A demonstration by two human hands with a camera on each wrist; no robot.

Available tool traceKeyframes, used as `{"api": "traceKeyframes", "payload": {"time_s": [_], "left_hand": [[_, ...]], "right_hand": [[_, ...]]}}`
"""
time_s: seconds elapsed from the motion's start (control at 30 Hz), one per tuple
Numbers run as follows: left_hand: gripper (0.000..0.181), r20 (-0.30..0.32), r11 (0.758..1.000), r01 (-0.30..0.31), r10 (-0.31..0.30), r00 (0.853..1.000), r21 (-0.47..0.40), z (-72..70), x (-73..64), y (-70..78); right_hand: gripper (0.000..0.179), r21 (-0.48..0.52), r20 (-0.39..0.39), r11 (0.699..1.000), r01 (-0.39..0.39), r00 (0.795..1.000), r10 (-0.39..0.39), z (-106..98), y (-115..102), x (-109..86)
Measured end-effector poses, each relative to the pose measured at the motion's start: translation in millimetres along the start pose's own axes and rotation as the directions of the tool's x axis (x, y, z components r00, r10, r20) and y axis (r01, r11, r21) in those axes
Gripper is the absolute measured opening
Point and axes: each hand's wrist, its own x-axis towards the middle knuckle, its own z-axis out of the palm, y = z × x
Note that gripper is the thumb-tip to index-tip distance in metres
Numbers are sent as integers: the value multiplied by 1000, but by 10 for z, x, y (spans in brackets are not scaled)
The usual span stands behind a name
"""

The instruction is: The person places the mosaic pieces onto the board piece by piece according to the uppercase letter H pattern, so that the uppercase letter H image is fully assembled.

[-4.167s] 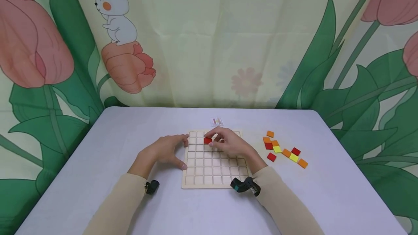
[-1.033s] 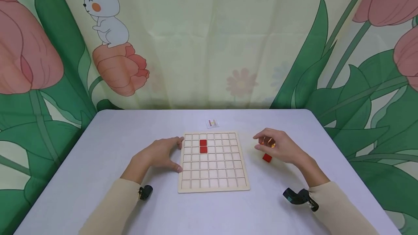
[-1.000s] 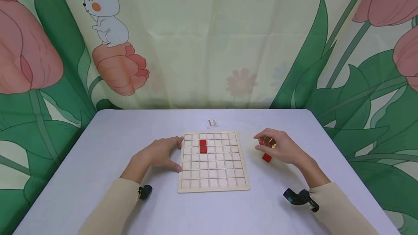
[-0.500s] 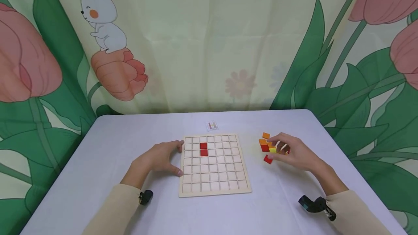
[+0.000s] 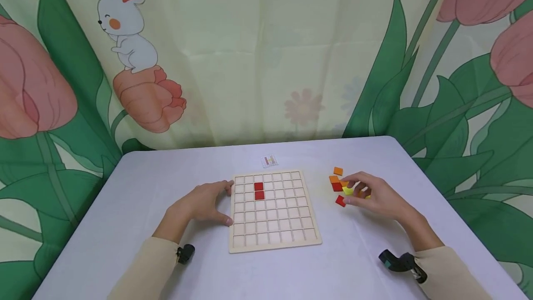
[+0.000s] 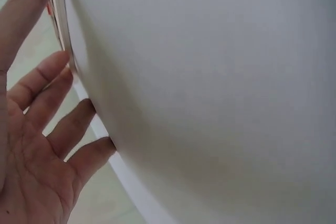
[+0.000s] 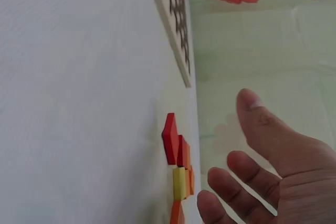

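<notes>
A pale wooden grid board lies on the table, with two red square tiles in neighbouring cells of one column near its far side. My left hand rests at the board's left edge, thumb and fingers spread along it. To the right of the board, my right hand hovers over loose tiles and hides some of them. Its fingers are relaxed and hold nothing, as the right wrist view shows. Near the thumb lie a red tile and a yellow tile; an orange tile sits farther back.
A small printed card with a coloured grid pattern lies beyond the board. White cloth covers the table, and a curtain with tulips and a rabbit hangs behind it.
Earlier, my right hand was over the board at a red tile; two red tiles now show there. It has since moved right to the loose tiles. The left hand stays at the edge.
</notes>
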Motion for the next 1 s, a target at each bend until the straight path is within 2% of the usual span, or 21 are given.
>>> {"api": "traceKeyframes", "payload": {"time_s": [0.2, 0.43, 0.63, 0.87, 1.0], "left_hand": [[78, 9, 1000, 6, -6, 1000, 8, -27, -10, -33], [77, 15, 1000, -13, 13, 1000, 7, -10, -18, -29], [75, 1, 1000, -1, 1, 1000, 12, -14, -16, -44], [74, -6, 999, -47, 47, 999, 0, -3, 9, -37], [76, -4, 999, -35, 35, 999, 8, -8, 7, -22]], "right_hand": [[55, 2, 72, 999, -47, 996, 47, 87, -11, 67], [54, 10, 106, 995, -98, 990, 96, 121, 45, 24], [49, 1, 119, 998, -67, 991, 67, 160, 64, 53], [46, -45, 130, 997, -58, 989, 64, 182, 47, 40], [43, -41, 123, 998, -40, 991, 45, 188, 60, 25]]}}
